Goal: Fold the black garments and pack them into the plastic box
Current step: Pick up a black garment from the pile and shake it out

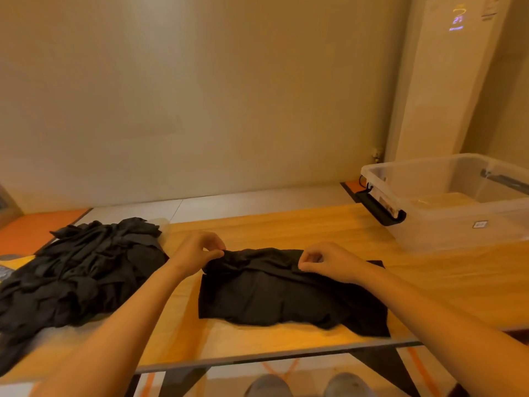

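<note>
A black garment [286, 296] lies partly folded on the wooden table [286, 227], in front of me. My left hand [197, 250] pinches its far left corner between thumb and fingers. My right hand [326, 260] pinches the far edge near the right corner. A heap of crumpled black garments [77, 267] sits on the table at the left. The clear plastic box [458, 202] stands open at the far right of the table, with a black latch handle [380, 209] on its left end. No garment shows inside it.
The table's near edge [257, 358] runs just above my shoes [309, 385]. A tall white air-conditioner unit [446, 81] stands behind the box. A plain wall lies beyond the table. Orange floor [34, 227] shows at the far left.
</note>
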Demonstrator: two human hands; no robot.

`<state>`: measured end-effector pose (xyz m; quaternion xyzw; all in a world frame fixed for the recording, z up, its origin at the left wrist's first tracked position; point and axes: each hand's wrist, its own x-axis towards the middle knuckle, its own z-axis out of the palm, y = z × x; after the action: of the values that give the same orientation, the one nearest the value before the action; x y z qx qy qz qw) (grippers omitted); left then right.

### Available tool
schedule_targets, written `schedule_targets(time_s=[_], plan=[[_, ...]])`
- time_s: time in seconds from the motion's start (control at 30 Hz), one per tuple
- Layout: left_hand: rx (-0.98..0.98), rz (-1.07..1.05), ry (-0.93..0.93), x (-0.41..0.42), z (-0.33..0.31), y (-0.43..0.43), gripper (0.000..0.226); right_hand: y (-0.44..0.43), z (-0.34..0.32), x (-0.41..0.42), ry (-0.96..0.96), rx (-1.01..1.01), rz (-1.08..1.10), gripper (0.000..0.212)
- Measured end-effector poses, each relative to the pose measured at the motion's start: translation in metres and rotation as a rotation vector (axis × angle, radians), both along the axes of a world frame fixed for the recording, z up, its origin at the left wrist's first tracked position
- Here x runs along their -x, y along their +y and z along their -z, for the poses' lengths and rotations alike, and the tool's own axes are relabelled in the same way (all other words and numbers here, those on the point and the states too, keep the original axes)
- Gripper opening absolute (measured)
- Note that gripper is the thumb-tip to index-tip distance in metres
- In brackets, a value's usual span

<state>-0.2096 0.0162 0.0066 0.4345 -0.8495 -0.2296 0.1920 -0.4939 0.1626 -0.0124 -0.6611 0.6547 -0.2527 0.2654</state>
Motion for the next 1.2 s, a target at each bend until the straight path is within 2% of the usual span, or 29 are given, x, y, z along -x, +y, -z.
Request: schedule_targets(time_s=[0.1, 0.23, 0.33, 0.5, 0.7, 0.83, 0.97, 1.2], plan=[[-0.058, 0.000, -0.002, -0.003, 0.009, 0.001, 0.009, -0.003, 0.001, 0.005, -0.030, 0.033, 0.053, 0.011], [-0.075, 0.001, -0.025, -0.006, 0.016, 0.003, 0.012, -0.004, 0.003, 0.009, 0.115, 0.003, 0.031, 0.014], [-0.108, -0.012, -0.032, -0.010, 0.019, 0.001, 0.012, -0.005, 0.009, 0.008, 0.188, 0.000, 0.041, 0.007], [-0.149, -0.026, -0.050, -0.016, 0.015, 0.003, 0.010, -0.003, 0.008, 0.010, 0.171, 0.054, 0.096, 0.003], [0.009, -0.063, 0.150, -0.013, -0.021, 0.001, 0.006, -0.009, -0.033, 0.018, 0.113, 0.244, 0.238, 0.014], [0.160, -0.076, 0.220, -0.007, -0.054, 0.003, 0.005, -0.009, -0.073, 0.019, 0.079, 0.361, 0.237, 0.020], [0.314, -0.125, 0.370, -0.003, -0.098, 0.006, 0.004, -0.008, -0.117, 0.020, 0.089, 0.518, 0.259, 0.022], [0.566, -0.153, 0.459, 0.013, -0.180, 0.033, 0.018, 0.001, -0.197, 0.015, 0.154, 0.797, 0.376, 0.028]])
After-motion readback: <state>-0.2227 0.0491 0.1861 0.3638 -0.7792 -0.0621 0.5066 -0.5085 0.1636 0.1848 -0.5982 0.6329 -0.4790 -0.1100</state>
